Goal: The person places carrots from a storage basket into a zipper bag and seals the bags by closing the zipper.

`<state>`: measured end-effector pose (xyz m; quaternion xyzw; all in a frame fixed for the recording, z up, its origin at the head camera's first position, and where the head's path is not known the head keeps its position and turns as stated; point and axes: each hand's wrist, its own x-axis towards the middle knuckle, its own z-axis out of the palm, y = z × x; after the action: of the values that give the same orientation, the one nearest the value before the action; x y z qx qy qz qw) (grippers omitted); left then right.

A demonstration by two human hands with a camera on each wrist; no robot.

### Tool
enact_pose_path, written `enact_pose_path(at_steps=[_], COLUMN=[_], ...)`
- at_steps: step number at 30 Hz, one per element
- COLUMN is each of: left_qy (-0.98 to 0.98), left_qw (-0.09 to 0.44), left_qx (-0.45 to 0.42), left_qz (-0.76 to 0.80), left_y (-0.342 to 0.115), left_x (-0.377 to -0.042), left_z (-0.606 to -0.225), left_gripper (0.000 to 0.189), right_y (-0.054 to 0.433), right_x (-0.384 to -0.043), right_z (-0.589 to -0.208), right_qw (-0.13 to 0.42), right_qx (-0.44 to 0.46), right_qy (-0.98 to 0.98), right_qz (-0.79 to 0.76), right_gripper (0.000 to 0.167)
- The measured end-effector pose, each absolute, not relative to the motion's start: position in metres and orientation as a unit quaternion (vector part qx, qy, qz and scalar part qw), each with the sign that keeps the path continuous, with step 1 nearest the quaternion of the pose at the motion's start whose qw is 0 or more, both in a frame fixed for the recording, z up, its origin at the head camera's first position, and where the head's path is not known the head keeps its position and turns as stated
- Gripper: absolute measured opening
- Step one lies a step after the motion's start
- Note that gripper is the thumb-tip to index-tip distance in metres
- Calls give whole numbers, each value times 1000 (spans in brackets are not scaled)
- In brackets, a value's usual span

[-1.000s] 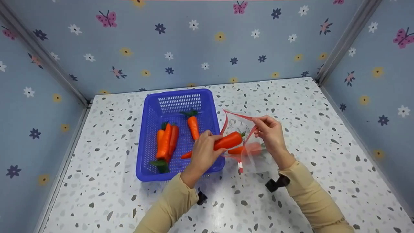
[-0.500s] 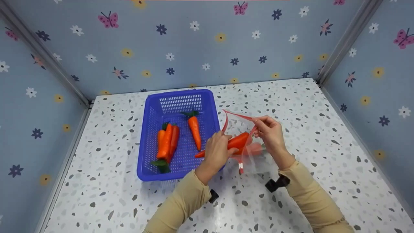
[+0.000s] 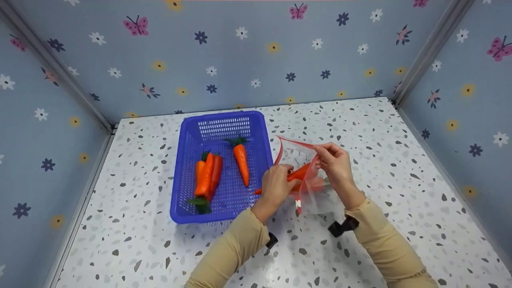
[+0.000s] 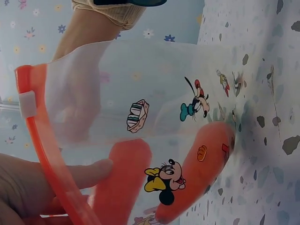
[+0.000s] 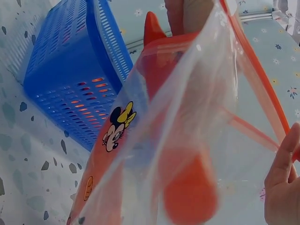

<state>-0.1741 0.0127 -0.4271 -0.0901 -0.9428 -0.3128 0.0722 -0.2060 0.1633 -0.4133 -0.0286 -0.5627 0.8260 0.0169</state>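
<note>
My left hand (image 3: pixel 276 185) grips an orange carrot (image 3: pixel 300 173) at the mouth of a clear zip bag (image 3: pixel 318 202). The carrot's thick end is inside the bag, and its tip sticks out behind the hand. My right hand (image 3: pixel 337 167) pinches the bag's red zip edge and holds the mouth wide. A second carrot (image 4: pixel 206 164) lies lower in the bag, behind its printed cartoon figures. In the left wrist view, the left thumb (image 4: pixel 96 172) reaches in past the red zip edge, beside the held carrot (image 4: pixel 124 173).
Left of the bag stands a blue plastic basket (image 3: pixel 177 180) with slotted walls. Several carrots (image 3: pixel 206 176) are bunched on its left side, and a single carrot (image 3: pixel 241 162) lies on the right. Patterned walls (image 3: pixel 256 52) enclose the speckled tabletop (image 3: pixel 132 232).
My left hand has moved right from over the basket, sliding the carrot's thick end into the bag. The right hand keeps its hold on the bag's edge and has hardly moved.
</note>
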Motion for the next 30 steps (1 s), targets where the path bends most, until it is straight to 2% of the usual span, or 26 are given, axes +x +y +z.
enact_pose_path(at_steps=[7, 12, 24, 30], left_qy=[-931, -915, -871, -881], left_qw=[101, 152, 217, 212], left_qx=[-101, -120, -151, -133], left_qz=[-336, -354, -415, -402], left_y=[14, 10, -22, -46], left_x=[-171, -168, -164, -166], left_z=[-430, -429, -436, -444], left_gripper=[22, 16, 11, 17], right_y=[164, 165, 167, 168], right_x=[-207, -207, -206, -206], right_z=[-414, -414, -412, -413], right_qw=[18, 21, 16, 17], right_qx=[-38, -38, -41, -44], right_qy=[-563, -558, -567, -566], right_qz=[825, 829, 822, 823], right_gripper=[5, 5, 5, 5])
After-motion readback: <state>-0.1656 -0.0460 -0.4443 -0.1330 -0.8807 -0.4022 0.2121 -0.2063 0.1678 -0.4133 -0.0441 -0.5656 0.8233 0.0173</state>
